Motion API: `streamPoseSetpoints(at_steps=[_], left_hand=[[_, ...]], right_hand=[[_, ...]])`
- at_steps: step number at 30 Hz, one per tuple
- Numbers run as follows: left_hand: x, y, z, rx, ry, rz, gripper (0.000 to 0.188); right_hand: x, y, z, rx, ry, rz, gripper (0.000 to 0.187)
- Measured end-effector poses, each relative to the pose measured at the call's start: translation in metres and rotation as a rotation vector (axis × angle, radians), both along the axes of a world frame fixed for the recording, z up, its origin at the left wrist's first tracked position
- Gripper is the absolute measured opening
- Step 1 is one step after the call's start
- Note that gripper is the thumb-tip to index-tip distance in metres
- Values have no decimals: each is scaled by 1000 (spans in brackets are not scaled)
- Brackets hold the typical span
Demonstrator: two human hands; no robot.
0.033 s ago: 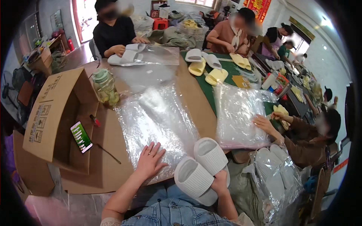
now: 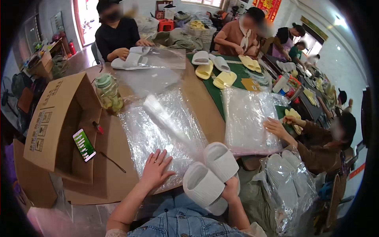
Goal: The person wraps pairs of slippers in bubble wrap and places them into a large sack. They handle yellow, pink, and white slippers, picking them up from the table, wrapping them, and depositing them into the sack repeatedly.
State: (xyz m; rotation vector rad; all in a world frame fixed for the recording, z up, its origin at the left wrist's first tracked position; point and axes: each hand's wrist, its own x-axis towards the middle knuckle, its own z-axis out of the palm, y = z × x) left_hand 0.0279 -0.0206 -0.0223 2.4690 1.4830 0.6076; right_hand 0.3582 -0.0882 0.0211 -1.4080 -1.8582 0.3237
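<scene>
My left hand lies flat with spread fingers on a stack of clear plastic bags in front of me. A ring shows on one finger. At the table's near edge, my right hand grips a pair of light grey slide slippers with ribbed straps. The two slippers sit side by side, soles partly overlapping, toes pointing down toward me. Some of my right fingers are hidden behind them. The slippers are close to the right corner of the bag stack.
At left stands an open cardboard box with a phone in it, beside a glass jar. A co-worker's hand rests on another bag stack at right. Bagged grey slippers lie below it. Yellow slippers sit farther back.
A bright diagonal fold now stands out on the bag stack before me. The whole view has shifted slightly; both my hands keep about the same pose.
</scene>
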Motion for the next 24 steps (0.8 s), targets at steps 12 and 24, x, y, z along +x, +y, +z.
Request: streamPoseSetpoints(at_steps=[12, 24], left_hand=[[28, 114, 35, -429, 145, 19, 80], [45, 125, 35, -351, 292, 8, 94]], right_hand=[[-31, 52, 71, 19, 482, 213, 27], [-15, 197, 1, -201, -236, -242, 33]])
